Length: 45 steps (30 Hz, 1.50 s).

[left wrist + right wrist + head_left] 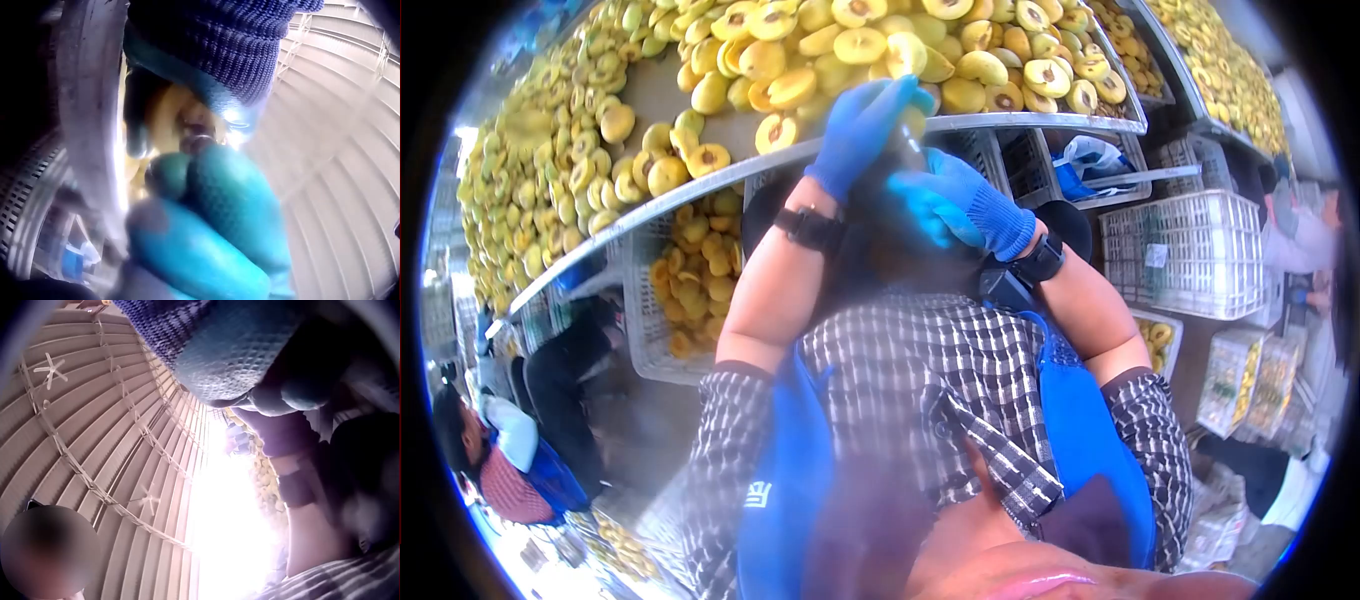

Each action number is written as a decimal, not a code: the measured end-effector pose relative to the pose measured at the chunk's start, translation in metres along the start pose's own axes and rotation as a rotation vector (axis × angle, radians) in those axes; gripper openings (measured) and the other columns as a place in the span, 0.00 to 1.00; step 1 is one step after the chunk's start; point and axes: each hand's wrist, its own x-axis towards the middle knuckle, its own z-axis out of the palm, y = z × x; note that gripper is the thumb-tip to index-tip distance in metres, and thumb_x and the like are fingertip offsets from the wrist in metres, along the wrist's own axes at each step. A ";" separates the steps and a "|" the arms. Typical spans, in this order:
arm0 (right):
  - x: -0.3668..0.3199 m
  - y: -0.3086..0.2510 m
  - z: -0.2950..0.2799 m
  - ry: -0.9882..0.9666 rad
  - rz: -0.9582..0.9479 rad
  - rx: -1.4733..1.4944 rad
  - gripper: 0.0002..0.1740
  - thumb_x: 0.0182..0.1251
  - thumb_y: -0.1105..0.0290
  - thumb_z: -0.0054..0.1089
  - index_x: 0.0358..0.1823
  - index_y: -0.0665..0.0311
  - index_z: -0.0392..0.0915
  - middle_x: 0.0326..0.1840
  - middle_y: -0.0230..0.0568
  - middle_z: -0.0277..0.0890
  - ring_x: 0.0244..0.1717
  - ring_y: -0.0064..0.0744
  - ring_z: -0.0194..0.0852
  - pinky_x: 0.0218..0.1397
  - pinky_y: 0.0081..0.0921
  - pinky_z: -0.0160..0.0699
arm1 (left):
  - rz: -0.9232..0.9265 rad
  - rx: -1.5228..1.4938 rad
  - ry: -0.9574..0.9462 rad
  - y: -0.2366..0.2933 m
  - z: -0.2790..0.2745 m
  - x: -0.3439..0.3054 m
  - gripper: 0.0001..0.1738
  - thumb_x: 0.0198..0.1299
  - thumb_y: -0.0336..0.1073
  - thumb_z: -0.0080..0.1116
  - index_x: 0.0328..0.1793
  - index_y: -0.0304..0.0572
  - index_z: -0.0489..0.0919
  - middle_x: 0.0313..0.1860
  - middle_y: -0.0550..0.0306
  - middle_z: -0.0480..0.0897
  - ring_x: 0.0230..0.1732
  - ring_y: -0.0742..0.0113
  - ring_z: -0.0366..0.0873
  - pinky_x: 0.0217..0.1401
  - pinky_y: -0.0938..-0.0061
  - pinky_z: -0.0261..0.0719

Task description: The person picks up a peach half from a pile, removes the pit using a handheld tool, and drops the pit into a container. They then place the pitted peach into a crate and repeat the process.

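My left hand, in a blue glove, holds a yellow stone-fruit half just beyond the table's front edge. Below it, my gloved right hand has its fingers curled round a small pitting tool. The tool's metal tip meets the cut face of the fruit in the left wrist view; its handle is hidden in the fingers. In the right wrist view, the right glove fills the top and hides the work. Many halved yellow fruits are heaped on the table, several with brown stones or hollows showing.
The metal table rim curves in front of me. Under it stand a crate of fruit and a crate with a blue-and-white bag. A white slatted crate stands to the right. Another person sits at the left.
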 end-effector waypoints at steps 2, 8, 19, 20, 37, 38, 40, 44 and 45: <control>0.005 -0.002 0.007 0.164 -0.093 -0.406 0.12 0.74 0.61 0.60 0.44 0.61 0.72 0.24 0.27 0.70 0.16 0.16 0.66 0.16 0.17 0.63 | 0.036 -0.065 0.033 -0.011 0.001 0.005 0.25 0.75 0.54 0.53 0.45 0.38 0.88 0.38 0.61 0.88 0.34 0.77 0.81 0.39 0.82 0.78; 0.010 0.006 -0.008 -0.083 -0.061 -0.189 0.13 0.72 0.61 0.61 0.44 0.62 0.69 0.22 0.27 0.67 0.15 0.18 0.64 0.15 0.19 0.63 | 0.113 0.213 0.025 -0.011 -0.001 0.006 0.23 0.74 0.53 0.53 0.46 0.41 0.88 0.36 0.61 0.87 0.35 0.75 0.78 0.42 0.78 0.77; 0.008 0.010 0.005 0.198 -0.231 -0.771 0.16 0.72 0.62 0.60 0.50 0.62 0.66 0.22 0.27 0.65 0.13 0.18 0.62 0.14 0.20 0.62 | 0.100 -0.014 0.004 -0.016 -0.003 0.002 0.27 0.76 0.55 0.49 0.47 0.37 0.87 0.41 0.57 0.89 0.35 0.73 0.82 0.43 0.79 0.81; 0.009 0.016 -0.001 0.183 -0.218 -0.703 0.16 0.72 0.62 0.60 0.50 0.62 0.66 0.22 0.28 0.66 0.13 0.19 0.62 0.14 0.20 0.62 | 0.114 -0.035 0.035 -0.019 -0.003 0.002 0.27 0.76 0.55 0.49 0.47 0.37 0.87 0.41 0.57 0.89 0.35 0.73 0.82 0.43 0.79 0.81; -0.012 -0.019 0.050 0.212 -0.715 -1.345 0.22 0.69 0.64 0.57 0.58 0.68 0.66 0.32 0.60 0.77 0.32 0.63 0.77 0.32 0.48 0.75 | 0.036 -0.599 0.375 -0.002 0.023 -0.012 0.26 0.77 0.53 0.47 0.48 0.34 0.82 0.39 0.52 0.87 0.36 0.67 0.84 0.43 0.75 0.82; -0.008 -0.013 0.039 0.213 -0.669 -1.209 0.21 0.70 0.64 0.57 0.58 0.67 0.66 0.29 0.54 0.77 0.27 0.56 0.77 0.27 0.43 0.74 | 0.020 -0.585 0.333 -0.001 0.023 -0.014 0.26 0.78 0.52 0.46 0.49 0.35 0.82 0.41 0.53 0.87 0.37 0.68 0.84 0.44 0.76 0.82; 0.000 -0.008 0.012 0.157 -0.305 -0.715 0.20 0.72 0.63 0.58 0.58 0.64 0.66 0.24 0.40 0.72 0.17 0.37 0.71 0.18 0.31 0.68 | 0.131 -0.371 0.264 0.004 0.022 -0.021 0.20 0.77 0.46 0.47 0.49 0.37 0.82 0.41 0.53 0.86 0.39 0.67 0.83 0.45 0.74 0.82; -0.013 -0.016 0.017 0.063 -0.017 -0.207 0.19 0.73 0.64 0.58 0.58 0.63 0.65 0.21 0.26 0.66 0.12 0.17 0.59 0.12 0.18 0.57 | 0.351 -0.120 0.265 -0.005 0.027 -0.020 0.13 0.73 0.36 0.47 0.48 0.42 0.83 0.42 0.54 0.83 0.44 0.66 0.82 0.49 0.71 0.81; -0.013 -0.014 0.017 0.102 -0.110 -0.355 0.19 0.73 0.63 0.58 0.57 0.64 0.65 0.22 0.28 0.67 0.12 0.18 0.60 0.13 0.19 0.59 | 0.269 -0.195 0.250 -0.002 0.027 -0.022 0.14 0.73 0.37 0.47 0.47 0.43 0.84 0.42 0.55 0.83 0.44 0.66 0.82 0.50 0.71 0.81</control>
